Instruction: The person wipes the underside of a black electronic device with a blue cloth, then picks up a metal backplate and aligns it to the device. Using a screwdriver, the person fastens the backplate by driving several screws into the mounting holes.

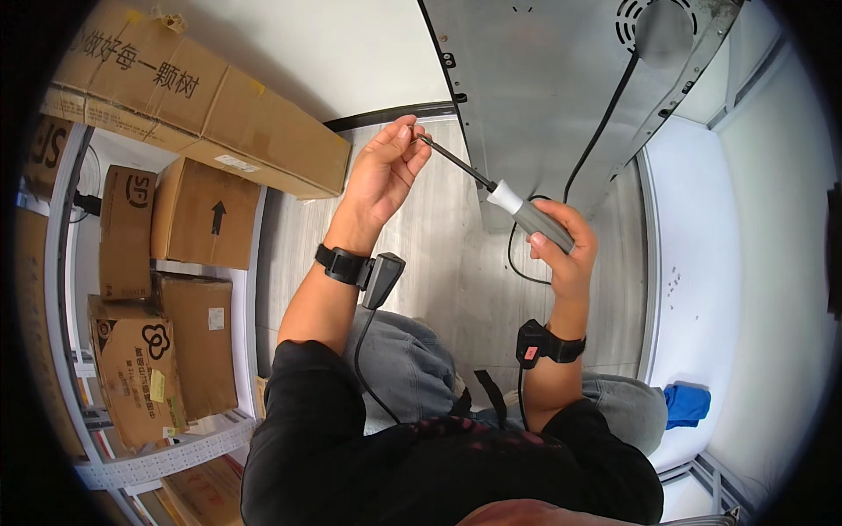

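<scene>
My right hand (561, 241) is wrapped round the grey and white handle of a screwdriver (535, 221). Its dark shaft slants up and left to my left hand (386, 171). There the fingers are pinched together right at the screwdriver's tip, on something too small to make out. Beyond my right hand stands a large metal appliance panel (535, 105) with a black edge, holes along its sides and a round vent at the top. A black cable (601, 131) runs down it from the vent and loops behind my right hand.
Metal shelving (167, 456) at the left holds several cardboard boxes (206, 215). A long carton (210, 96) lies across its top. On the white ledge (688, 202) at the right are several tiny screw-like pieces (674, 282) and a blue cloth (687, 405). Grey wood-look flooring (430, 254) lies below my hands.
</scene>
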A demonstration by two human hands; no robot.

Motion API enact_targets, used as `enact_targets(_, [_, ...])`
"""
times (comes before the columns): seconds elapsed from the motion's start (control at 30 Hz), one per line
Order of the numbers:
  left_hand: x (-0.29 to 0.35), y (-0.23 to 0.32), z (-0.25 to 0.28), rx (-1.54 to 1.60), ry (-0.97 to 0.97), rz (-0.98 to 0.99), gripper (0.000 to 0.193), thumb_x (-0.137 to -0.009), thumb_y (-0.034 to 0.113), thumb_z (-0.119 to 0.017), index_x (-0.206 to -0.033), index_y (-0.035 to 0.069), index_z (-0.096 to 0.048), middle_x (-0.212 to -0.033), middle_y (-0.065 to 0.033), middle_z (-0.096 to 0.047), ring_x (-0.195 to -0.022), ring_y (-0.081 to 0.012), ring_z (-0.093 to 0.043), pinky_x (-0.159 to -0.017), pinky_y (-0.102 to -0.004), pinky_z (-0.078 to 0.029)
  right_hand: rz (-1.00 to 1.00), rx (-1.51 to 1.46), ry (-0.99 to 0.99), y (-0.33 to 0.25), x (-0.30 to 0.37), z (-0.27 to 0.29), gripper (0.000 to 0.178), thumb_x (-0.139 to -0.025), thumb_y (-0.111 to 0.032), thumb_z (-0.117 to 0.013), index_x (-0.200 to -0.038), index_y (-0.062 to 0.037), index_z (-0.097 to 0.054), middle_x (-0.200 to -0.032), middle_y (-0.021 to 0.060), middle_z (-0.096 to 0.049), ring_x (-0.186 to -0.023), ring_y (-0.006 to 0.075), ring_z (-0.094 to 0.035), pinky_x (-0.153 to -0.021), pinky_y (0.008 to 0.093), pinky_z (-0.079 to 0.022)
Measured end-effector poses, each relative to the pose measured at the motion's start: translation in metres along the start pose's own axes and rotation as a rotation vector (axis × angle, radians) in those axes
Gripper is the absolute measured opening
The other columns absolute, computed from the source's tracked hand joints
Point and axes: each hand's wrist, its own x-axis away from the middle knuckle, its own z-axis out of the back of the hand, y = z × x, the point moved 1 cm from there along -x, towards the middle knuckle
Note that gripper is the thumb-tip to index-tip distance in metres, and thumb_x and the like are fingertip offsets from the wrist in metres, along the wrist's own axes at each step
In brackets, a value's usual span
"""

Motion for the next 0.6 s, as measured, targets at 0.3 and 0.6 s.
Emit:
enact_targets(0.3, [-0.004, -0.013, -0.006, 0.139, -0.04, 0.028, 0.02, -0.09, -0.001, -0.051, -0.11, -0.001, -0.054, -0.101, -0.0119, -0.06, -0.097, -0.0237, -0.06, -0.085, -0.0324, -0.055, 0.02, 0.013, 0.04, 0.005, 0.005, 0.011, 0.034, -0.074, -0.002, -0.068, -0.107, 0.0003, -0.062, -0.087, 0.0035, -0.061, -0.068, 0.0079, -0.054, -0.06, 0.0215, -0.042])
enact_targets(0.6, [-0.004, -0.011, 0.004, -0.032, 0.045, -0.014, 0.017, -0.089, -0.002, -0.052, -0.104, 0.001, -0.059, -0.1, -0.0122, -0.063, -0.097, -0.0251, -0.061, -0.085, -0.0318, -0.055, 0.046, 0.096, 0.01, 0.003, 0.0, 0.004, 0.034, -0.073, 0.0, -0.067, -0.107, 0.0001, -0.062, -0.085, 0.0034, -0.061, -0.065, 0.0072, -0.054, -0.056, 0.0206, -0.042])
